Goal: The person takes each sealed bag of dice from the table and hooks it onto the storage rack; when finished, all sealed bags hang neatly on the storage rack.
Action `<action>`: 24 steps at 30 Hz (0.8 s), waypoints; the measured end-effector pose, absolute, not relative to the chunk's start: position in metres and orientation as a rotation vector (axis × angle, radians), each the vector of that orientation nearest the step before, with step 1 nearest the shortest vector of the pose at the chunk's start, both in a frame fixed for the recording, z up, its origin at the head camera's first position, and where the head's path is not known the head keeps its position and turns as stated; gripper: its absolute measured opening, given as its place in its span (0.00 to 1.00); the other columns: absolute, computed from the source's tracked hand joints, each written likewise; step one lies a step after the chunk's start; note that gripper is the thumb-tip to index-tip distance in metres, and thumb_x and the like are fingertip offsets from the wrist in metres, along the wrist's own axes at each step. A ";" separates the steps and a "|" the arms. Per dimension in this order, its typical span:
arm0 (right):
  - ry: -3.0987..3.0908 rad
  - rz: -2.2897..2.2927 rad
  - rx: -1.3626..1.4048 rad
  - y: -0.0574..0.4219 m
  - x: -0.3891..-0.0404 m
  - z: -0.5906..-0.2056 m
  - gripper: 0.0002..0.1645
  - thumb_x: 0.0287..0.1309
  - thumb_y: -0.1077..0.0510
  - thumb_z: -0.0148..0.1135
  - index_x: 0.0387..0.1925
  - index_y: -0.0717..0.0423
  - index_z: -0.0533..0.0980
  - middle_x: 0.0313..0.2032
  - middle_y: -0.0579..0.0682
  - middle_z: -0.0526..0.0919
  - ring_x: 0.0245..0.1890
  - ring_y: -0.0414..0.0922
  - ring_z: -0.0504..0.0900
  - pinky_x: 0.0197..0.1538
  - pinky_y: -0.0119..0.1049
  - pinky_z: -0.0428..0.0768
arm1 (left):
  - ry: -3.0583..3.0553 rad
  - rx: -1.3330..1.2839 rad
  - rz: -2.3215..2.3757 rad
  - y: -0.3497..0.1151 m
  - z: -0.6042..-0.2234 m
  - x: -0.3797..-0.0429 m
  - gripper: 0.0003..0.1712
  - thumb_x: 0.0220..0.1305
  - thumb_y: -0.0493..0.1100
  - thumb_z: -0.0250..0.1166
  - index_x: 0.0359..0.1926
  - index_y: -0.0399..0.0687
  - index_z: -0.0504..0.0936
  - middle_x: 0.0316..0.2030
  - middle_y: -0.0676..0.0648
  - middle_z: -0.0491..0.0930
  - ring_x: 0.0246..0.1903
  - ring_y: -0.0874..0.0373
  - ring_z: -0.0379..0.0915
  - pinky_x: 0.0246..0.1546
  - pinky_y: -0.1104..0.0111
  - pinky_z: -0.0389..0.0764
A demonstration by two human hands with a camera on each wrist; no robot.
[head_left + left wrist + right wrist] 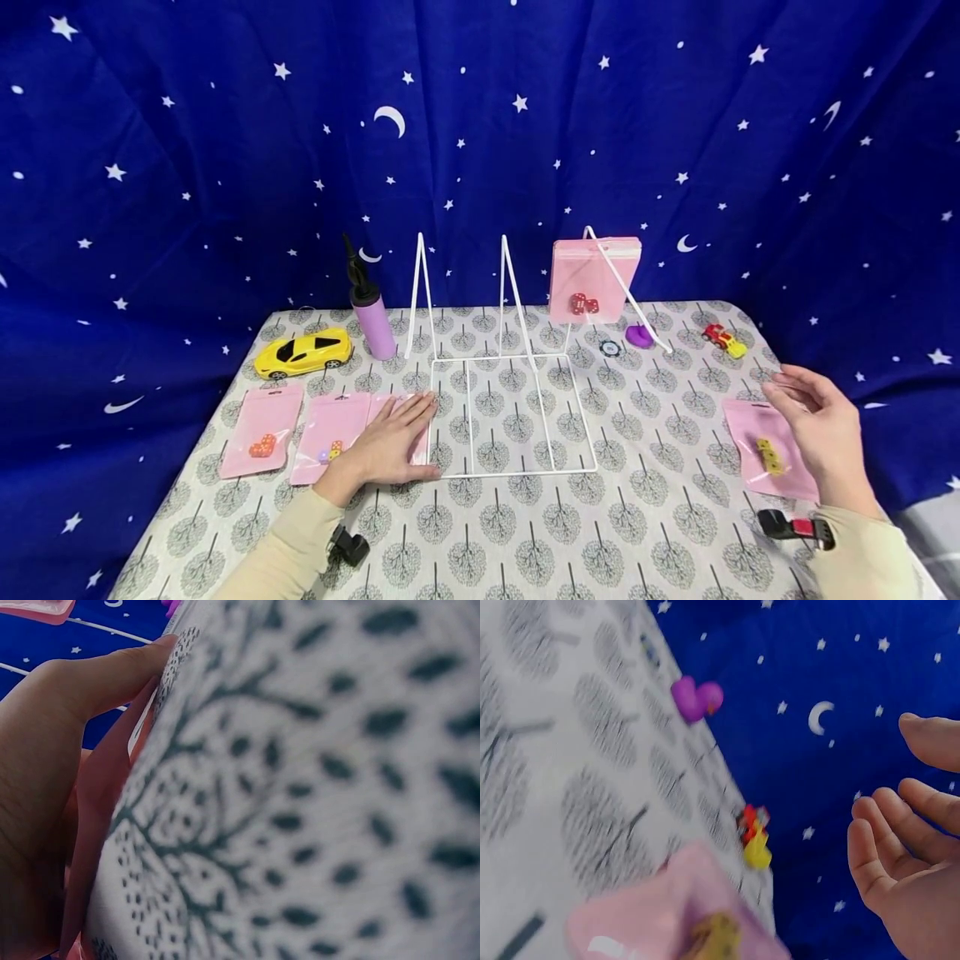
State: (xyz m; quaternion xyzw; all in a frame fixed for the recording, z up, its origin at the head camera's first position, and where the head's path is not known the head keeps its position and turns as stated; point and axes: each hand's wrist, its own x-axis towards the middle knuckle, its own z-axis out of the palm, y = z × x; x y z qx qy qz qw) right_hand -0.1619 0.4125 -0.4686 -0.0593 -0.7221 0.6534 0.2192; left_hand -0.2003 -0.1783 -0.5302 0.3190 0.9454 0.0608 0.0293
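Observation:
My left hand lies with fingers extended on a pink zip pouch beside the white wire rack; the hand covers most of that pouch. To its left are a pink pouch with small colored pieces and another holding orange dice. At the far right my right hand hovers with loosely bent fingers and holds nothing. Near it a pink pouch holds yellow dice. Several pink pouches hang at the rack's right arm, the front one containing red dice.
A yellow toy car and a purple hand pump stand at back left. A round chip, purple duck and red-yellow toy car lie at back right. Behind the table hangs a blue starry curtain.

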 end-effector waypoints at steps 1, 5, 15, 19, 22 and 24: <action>-2.041 1.781 -0.195 0.416 -0.160 -0.471 0.22 0.57 0.70 0.64 0.45 0.40 0.78 0.36 0.29 0.85 0.34 0.24 0.82 0.38 0.12 0.77 | 2.917 0.984 0.187 -0.178 -0.530 -0.200 0.65 0.50 0.82 0.54 0.76 0.45 0.50 0.77 0.45 0.44 0.76 0.48 0.41 0.74 0.44 0.43; -2.254 1.632 -0.300 0.431 -0.153 -0.483 0.21 0.60 0.64 0.65 0.46 0.35 0.73 0.33 0.21 0.81 0.30 0.21 0.81 0.32 0.15 0.78 | 2.911 0.987 0.198 -0.178 -0.530 -0.200 0.65 0.50 0.82 0.55 0.76 0.44 0.51 0.77 0.45 0.44 0.76 0.47 0.41 0.74 0.44 0.43; -2.780 0.936 -0.587 0.450 -0.142 -0.503 0.44 0.59 0.40 0.64 0.62 0.71 0.65 0.32 0.37 0.84 0.27 0.15 0.67 0.50 0.40 0.72 | 2.912 0.986 0.188 -0.178 -0.529 -0.199 0.65 0.50 0.82 0.54 0.76 0.44 0.51 0.77 0.45 0.45 0.76 0.47 0.41 0.74 0.44 0.44; -2.908 0.819 -0.633 0.451 -0.141 -0.501 0.48 0.58 0.38 0.62 0.62 0.74 0.61 0.53 0.76 0.73 0.42 0.56 0.79 0.52 0.62 0.69 | 2.906 0.982 0.194 -0.177 -0.527 -0.199 0.65 0.50 0.82 0.54 0.76 0.44 0.51 0.77 0.45 0.45 0.76 0.47 0.41 0.74 0.44 0.44; -2.999 0.743 -0.669 0.452 -0.142 -0.499 0.55 0.56 0.35 0.62 0.64 0.76 0.57 0.57 0.81 0.66 0.52 0.76 0.66 0.54 0.66 0.68 | 2.906 0.983 0.195 -0.177 -0.527 -0.199 0.65 0.50 0.82 0.55 0.76 0.44 0.51 0.77 0.45 0.45 0.76 0.47 0.41 0.74 0.44 0.44; -3.037 0.696 -0.678 0.453 -0.144 -0.499 0.59 0.55 0.33 0.62 0.64 0.79 0.55 0.57 0.84 0.63 0.52 0.78 0.65 0.54 0.66 0.68 | 2.909 0.989 0.200 -0.177 -0.527 -0.199 0.64 0.51 0.81 0.55 0.76 0.44 0.51 0.77 0.45 0.45 0.76 0.47 0.42 0.74 0.44 0.44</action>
